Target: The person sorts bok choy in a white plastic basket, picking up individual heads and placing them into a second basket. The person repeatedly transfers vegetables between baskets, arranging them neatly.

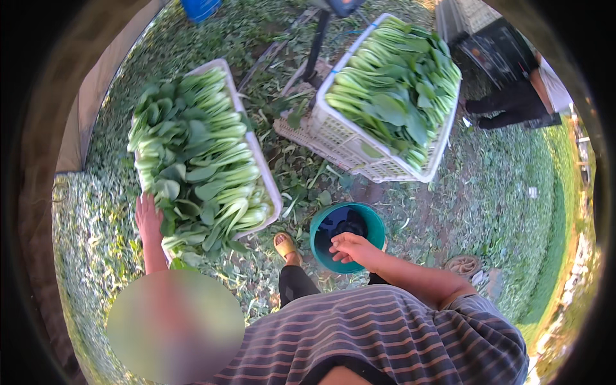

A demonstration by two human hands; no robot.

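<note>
My left hand lies with fingers extended against the near left side of a plastic crate, touching leaves there. That crate is heaped with bok choy, stems outward and leaves in the middle. Over a green bucket hangs my right hand, fingers loosely bent and nothing visible in them. Dark liquid and a dark object show inside the bucket. A second white crate, also full of bok choy, stands beyond it to the right. A blurred patch covers part of my left arm.
The second crate stands at a platform with an upright post. A person in dark trousers is by a black crate, far right. Loose leaves litter the ground around my yellow sandal. A round brown object lies right; a blue container stands far off.
</note>
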